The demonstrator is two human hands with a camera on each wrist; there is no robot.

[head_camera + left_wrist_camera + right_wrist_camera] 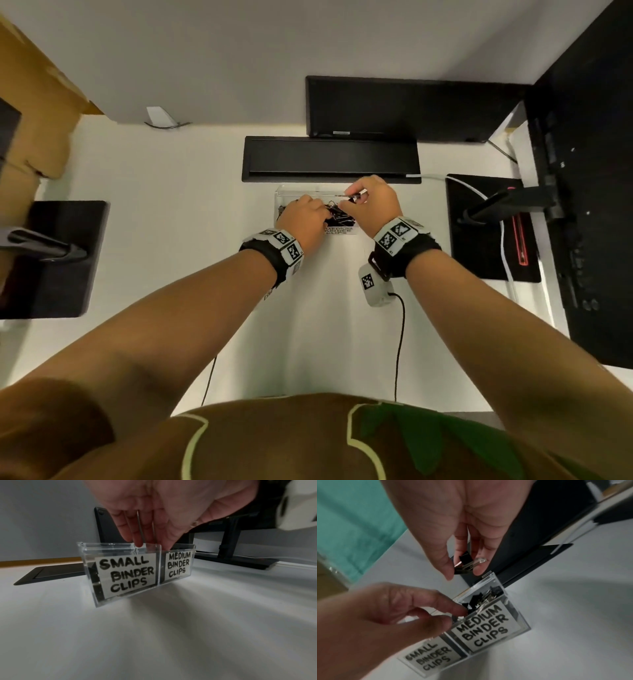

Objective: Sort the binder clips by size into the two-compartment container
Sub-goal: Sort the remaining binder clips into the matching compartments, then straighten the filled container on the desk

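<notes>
A clear 2-compartment container (494, 582) sits on the white surface (178, 205). The right hand (462, 536) pinches a binder clip (464, 563) above it. The left hand (373, 622), fingers curled, reaches into the medium side's clips (481, 600); its hold is unclear. Tangled clips could snag and spill.

clear container (89, 555), white labels (126, 574) lettered black, black binder clips (464, 559) with silver handles.
</notes>
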